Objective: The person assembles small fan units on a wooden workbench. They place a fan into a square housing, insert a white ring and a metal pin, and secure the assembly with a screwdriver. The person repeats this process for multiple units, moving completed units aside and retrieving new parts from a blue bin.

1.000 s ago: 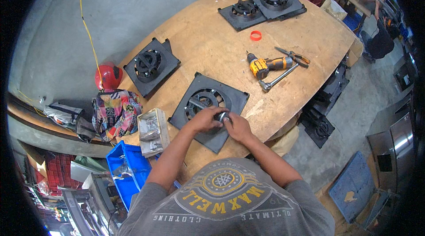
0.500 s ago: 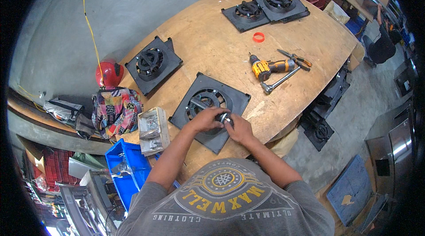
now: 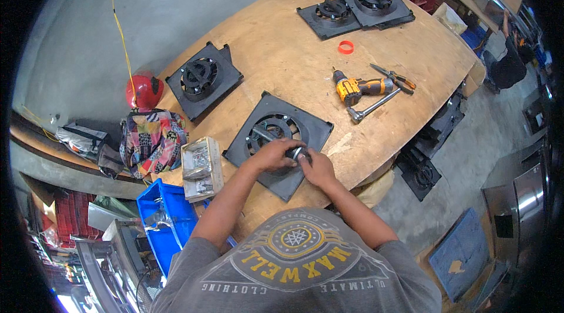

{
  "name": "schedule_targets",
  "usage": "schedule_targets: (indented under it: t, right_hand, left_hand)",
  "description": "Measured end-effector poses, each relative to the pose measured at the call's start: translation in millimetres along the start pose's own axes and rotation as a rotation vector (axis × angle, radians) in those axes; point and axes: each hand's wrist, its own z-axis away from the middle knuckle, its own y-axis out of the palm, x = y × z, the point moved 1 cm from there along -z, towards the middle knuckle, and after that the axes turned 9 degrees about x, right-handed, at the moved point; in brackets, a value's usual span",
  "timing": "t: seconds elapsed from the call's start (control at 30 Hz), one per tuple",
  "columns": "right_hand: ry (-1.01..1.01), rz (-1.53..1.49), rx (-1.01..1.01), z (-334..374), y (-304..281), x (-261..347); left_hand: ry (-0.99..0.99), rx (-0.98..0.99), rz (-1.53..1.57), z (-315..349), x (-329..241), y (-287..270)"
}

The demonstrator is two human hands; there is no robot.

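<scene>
A square black plate (image 3: 286, 187) with a round, slotted fan-like centre lies on the wooden table in front of me. Over its near right part, my left hand (image 3: 274, 155) and my right hand (image 3: 318, 168) come together. Between their fingertips is a small black part with a silver band (image 3: 298, 152), which both hands grip. My fingers cover much of it, so its exact kind cannot be made out. The left hand's fingers curl around its left side, while the right thumb and fingers pinch it from the right.
Beyond the plate lie a yellow-black cordless drill (image 3: 349, 90), a ratchet wrench (image 3: 373, 107), pliers (image 3: 399, 78) and a red ring (image 3: 346, 47). More black fan plates (image 3: 205, 81) rest farther off. At left stand a box of screws (image 3: 201, 169) and a blue bin (image 3: 147, 213).
Both hands stay at nearly the same place, with small finger shifts around the banded part. The whole view has moved slightly; the plate and tools lie as before.
</scene>
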Motion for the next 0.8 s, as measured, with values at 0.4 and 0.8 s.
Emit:
schedule_targets:
  t: [0.4, 0.8]
  right_hand:
    - [-0.226, 0.227, -0.126, 1.1, 1.2, 2.0]
    - [-0.042, 0.045, -0.034, -3.1, 10.2, -6.8]
  left_hand:
    - [0.0, -0.015, 0.012, -0.3, 0.3, 3.0]
    - [0.017, 0.005, 0.008, -1.1, -0.3, -0.1]
